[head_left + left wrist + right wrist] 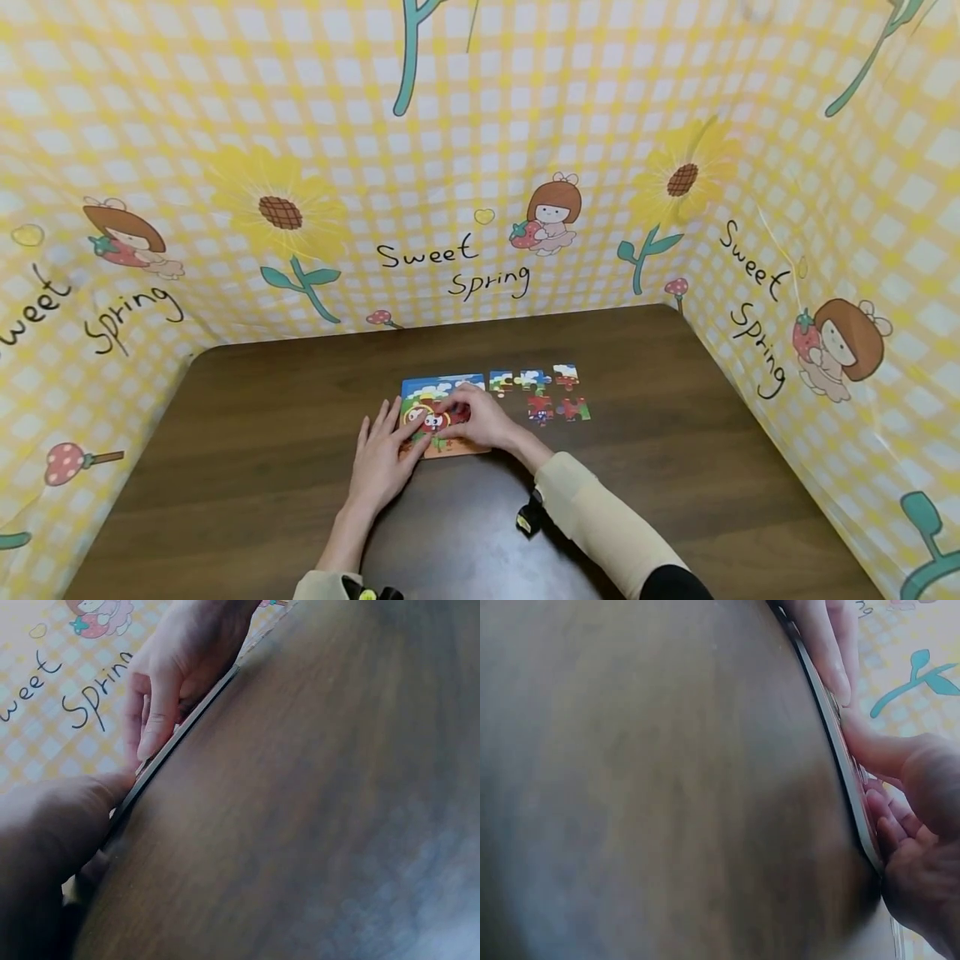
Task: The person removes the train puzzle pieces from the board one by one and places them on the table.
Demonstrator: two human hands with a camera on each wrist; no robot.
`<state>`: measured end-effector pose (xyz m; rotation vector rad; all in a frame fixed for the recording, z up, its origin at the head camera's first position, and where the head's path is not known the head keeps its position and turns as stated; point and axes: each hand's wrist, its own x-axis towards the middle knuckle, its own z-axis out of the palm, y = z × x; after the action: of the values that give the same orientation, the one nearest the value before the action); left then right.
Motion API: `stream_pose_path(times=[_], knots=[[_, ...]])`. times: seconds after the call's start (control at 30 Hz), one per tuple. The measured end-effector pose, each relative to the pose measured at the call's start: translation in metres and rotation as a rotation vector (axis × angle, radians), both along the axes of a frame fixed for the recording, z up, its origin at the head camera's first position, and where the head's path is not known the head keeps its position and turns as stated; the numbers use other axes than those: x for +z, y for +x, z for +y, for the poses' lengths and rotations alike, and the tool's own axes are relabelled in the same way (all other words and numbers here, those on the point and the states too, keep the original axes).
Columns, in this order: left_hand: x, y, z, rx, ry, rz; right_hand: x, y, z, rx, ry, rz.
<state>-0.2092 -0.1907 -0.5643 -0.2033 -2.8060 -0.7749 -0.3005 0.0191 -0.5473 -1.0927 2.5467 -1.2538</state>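
A colourful jigsaw puzzle in a flat tray (480, 450) lies on the table, its cartoon picture partly covered by both hands. My left hand (381, 467) rests at the tray's left side, fingers extended, index and thumb reaching over the picture. From the right, my right hand (483, 419) bends over the puzzle and pinches a puzzle piece (432, 422) with a white cartoon face between thumb and fingertips, low against the picture. Both wrist views show the tray edge-on; in the left one the right hand (169, 690) points down at it. The piece's exact fit is hidden.
Several loose puzzle pieces (534, 380) lie right of the tray, just beyond the right hand. The dark wooden table (247, 433) is enclosed at the back and sides by a yellow checked cloth (465, 167). A black wrist device (529, 515) hangs by the right sleeve.
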Motion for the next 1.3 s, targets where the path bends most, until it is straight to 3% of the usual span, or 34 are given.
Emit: stream_pose_path(times=[0.33,0.57,0.73,1.03,1.3], knots=[[-0.001,0.0,-0.001,-0.005,0.02,-0.005,-0.002,0.0,0.002,-0.009,-0.055,-0.053],[-0.002,0.002,0.001,-0.012,-0.006,-0.007,0.001,0.005,0.004,-0.095,0.104,0.104],[0.0,0.002,0.0,-0.001,-0.012,0.027,0.005,0.004,0.002,-0.095,0.128,0.176],[-0.002,0.003,0.0,0.005,-0.016,-0.009,0.006,0.009,0.001,-0.124,0.025,0.051],[-0.001,0.0,-0.001,0.001,-0.02,-0.007,0.006,-0.001,0.004,-0.029,-0.101,-0.114]])
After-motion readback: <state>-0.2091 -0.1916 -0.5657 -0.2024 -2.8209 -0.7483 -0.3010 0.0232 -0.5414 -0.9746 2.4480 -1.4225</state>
